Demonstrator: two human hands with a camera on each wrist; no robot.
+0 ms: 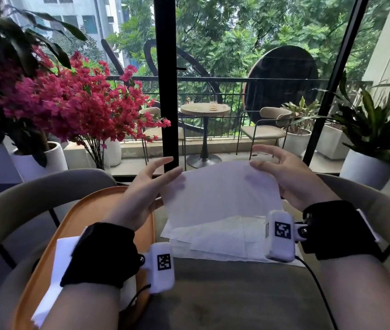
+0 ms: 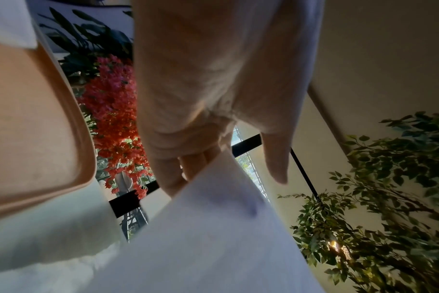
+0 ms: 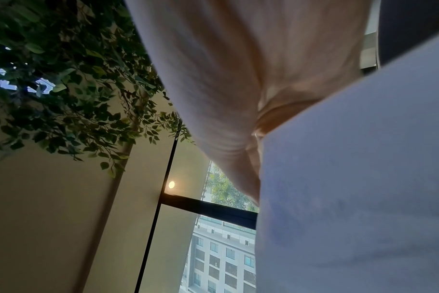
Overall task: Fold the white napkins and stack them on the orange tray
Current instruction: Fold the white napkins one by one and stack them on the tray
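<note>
Holding a white napkin (image 1: pixel 220 194) up between both hands, the person is keeping it raised above the table (image 1: pixel 225 298), its top edge stretched from one hand to the other and its lower edge hanging down toward a loose pile of flat napkins (image 1: pixel 222 239) lying on the table just right of the orange tray (image 1: pixel 74 225). The left hand (image 1: pixel 141 194) is reaching forward with the palm turned inward, pinching the napkin's upper left corner between thumb and fingers, while the remaining fingers are spreading out straight. The right hand (image 1: pixel 289 179) is mirroring it, pinching the upper right corner, with the outer fingers fanning up and apart. Both wrists are wearing black bands with white marker blocks.

A folded white napkin (image 1: pixel 53 277) is lying on the near part of the tray, partly hidden under the left forearm. Only the head view is showing the pile, the tray's full outline and the balcony behind the glass.

From the left wrist view, the left hand (image 2: pixel 208 83) is seen from beneath, its fingers (image 2: pixel 168 178) lying behind the sheet's corner (image 2: pixel 213 228) and the thumb standing clear in front; the tray's rim (image 2: pixel 83 138) is curving past on the left, and red flowers (image 2: pixel 113 123) are showing beyond it. The right wrist view is filling mostly with the blurred right hand (image 3: pixel 226 79) and the sheet (image 3: pixel 351 188); the pinching fingertips are hidden behind the paper there.
</note>
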